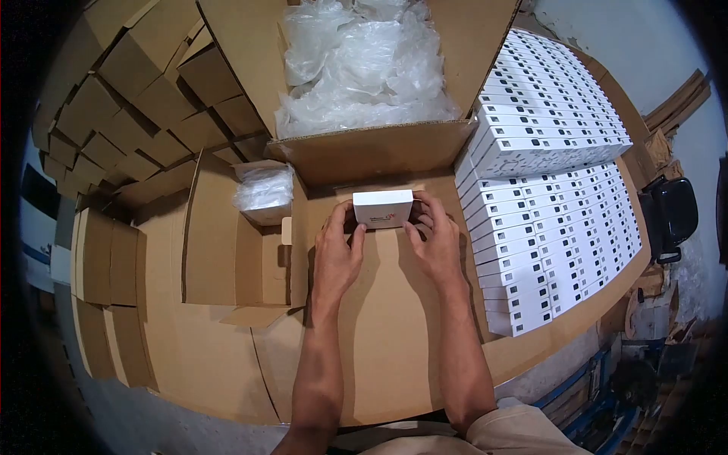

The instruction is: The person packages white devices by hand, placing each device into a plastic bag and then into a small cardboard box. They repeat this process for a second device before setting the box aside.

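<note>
Between my two hands is a small white box (pixel 383 208) with dark print and a red mark on its front face. My left hand (pixel 339 246) grips its left side, and my right hand (pixel 434 241) grips its right side. The thumbs lie at its lower front corners. Left of my hands stands an open cardboard carton (pixel 212 243). Inside it, at the far end, sit white items in clear plastic wrap (pixel 265 196). To the right, many similar white boxes (pixel 531 250) are stacked in rows, with dark square marks on their edges.
A large carton (pixel 371 152) filled with clear plastic bags (pixel 364 61) stands behind my hands. Several folded brown cartons (pixel 129 98) are piled at the far left. Cardboard covers the work surface (pixel 387 326). A black object (pixel 669 220) is beyond the right edge.
</note>
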`<state>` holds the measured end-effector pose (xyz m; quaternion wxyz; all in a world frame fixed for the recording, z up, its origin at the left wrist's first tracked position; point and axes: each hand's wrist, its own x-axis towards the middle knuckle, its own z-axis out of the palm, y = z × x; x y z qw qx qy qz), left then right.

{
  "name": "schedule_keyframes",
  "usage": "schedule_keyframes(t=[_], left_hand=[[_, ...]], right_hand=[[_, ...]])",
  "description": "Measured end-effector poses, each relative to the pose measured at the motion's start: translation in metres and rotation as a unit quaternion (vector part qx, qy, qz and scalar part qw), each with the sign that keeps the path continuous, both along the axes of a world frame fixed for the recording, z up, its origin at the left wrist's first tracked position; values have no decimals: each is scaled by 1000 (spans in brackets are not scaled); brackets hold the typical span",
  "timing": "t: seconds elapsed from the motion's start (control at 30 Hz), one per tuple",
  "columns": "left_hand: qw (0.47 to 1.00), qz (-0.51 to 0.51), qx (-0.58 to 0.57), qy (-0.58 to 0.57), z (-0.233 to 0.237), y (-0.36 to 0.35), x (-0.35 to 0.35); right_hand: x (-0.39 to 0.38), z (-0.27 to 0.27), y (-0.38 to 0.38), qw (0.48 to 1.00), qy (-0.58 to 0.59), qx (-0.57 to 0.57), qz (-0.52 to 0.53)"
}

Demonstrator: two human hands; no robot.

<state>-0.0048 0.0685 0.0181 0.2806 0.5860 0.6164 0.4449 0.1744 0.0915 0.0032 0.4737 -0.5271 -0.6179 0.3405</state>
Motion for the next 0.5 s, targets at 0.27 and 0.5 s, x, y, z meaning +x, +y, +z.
schedule_keyframes(t=[0.27,0.5], left_hand=[[1000,-4,1,31,4,-2,-4],[1000,-13,-6,9,-1,-2,-7]], right_hand=[[3,5,-1,1000,10,-13,22],[4,6,0,999,27,-21,34]])
